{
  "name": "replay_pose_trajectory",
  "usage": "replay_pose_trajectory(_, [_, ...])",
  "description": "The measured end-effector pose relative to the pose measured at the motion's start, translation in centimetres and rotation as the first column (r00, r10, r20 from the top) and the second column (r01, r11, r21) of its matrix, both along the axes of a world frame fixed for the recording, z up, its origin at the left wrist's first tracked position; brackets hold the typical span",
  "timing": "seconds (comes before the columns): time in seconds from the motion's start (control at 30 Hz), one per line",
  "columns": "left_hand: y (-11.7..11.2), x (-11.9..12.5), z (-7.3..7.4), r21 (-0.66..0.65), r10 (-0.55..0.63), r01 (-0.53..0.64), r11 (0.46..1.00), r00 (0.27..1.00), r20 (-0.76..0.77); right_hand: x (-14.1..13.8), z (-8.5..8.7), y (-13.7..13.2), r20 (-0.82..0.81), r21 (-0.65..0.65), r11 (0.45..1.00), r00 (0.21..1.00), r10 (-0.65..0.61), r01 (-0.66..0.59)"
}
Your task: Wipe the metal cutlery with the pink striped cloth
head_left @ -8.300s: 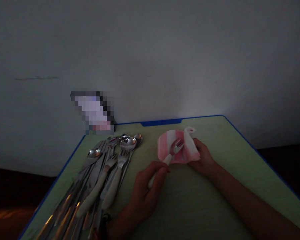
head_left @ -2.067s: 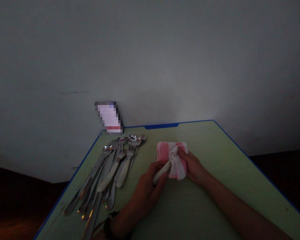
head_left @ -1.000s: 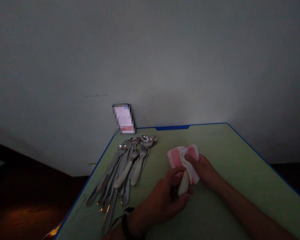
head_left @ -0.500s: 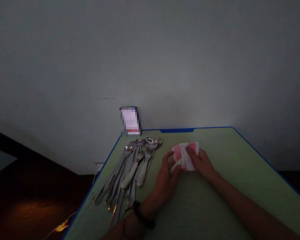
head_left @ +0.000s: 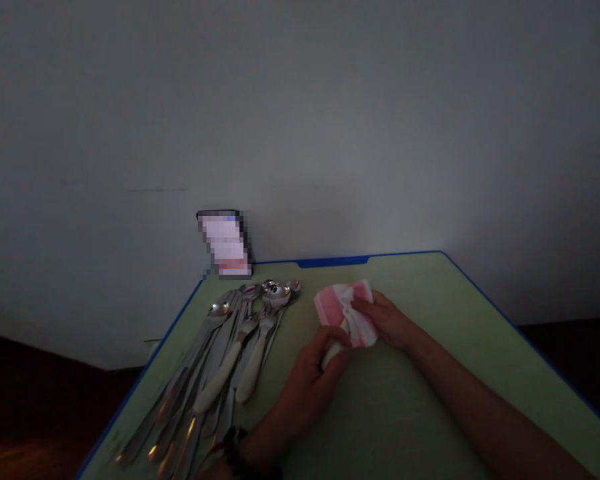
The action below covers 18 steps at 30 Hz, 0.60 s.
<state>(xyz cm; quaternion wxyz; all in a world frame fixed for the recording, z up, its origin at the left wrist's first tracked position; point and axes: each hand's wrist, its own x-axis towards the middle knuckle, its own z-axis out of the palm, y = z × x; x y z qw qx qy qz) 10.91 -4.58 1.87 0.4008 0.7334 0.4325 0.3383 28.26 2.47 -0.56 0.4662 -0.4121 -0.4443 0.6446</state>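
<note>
My left hand (head_left: 313, 380) is closed on the white handle of a fork (head_left: 332, 351), whose head is hidden inside a pink and white striped cloth (head_left: 343, 311). My right hand (head_left: 387, 321) presses the cloth around the fork's head, fingers pinched on it. Both hands rest over the pale green table (head_left: 430, 373) near its middle. The light is dim.
A pile of several spoons, forks and knives (head_left: 230, 353) lies along the table's left side, some with white handles. A blurred upright object (head_left: 225, 243) leans on the grey wall at the back left corner. The table has a blue rim (head_left: 330, 261).
The fork has stayed in my left hand and the cloth in my right, the cloth shifting over the fork's head. The view has swung back to the left.
</note>
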Motion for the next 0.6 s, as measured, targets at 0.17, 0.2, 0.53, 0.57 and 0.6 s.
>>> replay_pose_trajectory(0.17, [-0.41, 0.22, -0.09, 0.000, -0.072, 0.072, 0.997, 0.988, -0.135, 0.22, 0.08, 0.13, 0.059, 0.024, 0.996, 0.994, 0.087, -0.089])
replay_pose_trajectory(0.2, [-0.43, 0.31, 0.03, -0.003, -0.064, 0.064, 0.998, 0.989, -0.135, 0.18, 0.12, 0.10, 0.073, 0.034, 0.996, 0.994, 0.082, -0.085])
replay_pose_trajectory(0.53, [-0.30, 0.23, 0.38, 0.031, -0.066, 0.070, 0.997, 0.994, -0.092, -0.09, 0.19, -0.22, 0.147, 0.086, 0.995, 0.988, -0.052, 0.039])
replay_pose_trajectory(0.57, [-0.27, 0.23, 0.30, 0.029, -0.064, 0.067, 0.997, 0.994, -0.089, -0.08, 0.07, -0.19, 0.140, 0.081, 0.995, 0.988, -0.064, 0.053])
replay_pose_trajectory(0.6, [-0.23, 0.24, 0.22, 0.029, -0.056, 0.058, 0.998, 0.995, -0.081, -0.10, -0.04, -0.12, 0.128, 0.070, 0.995, 0.989, -0.074, 0.066])
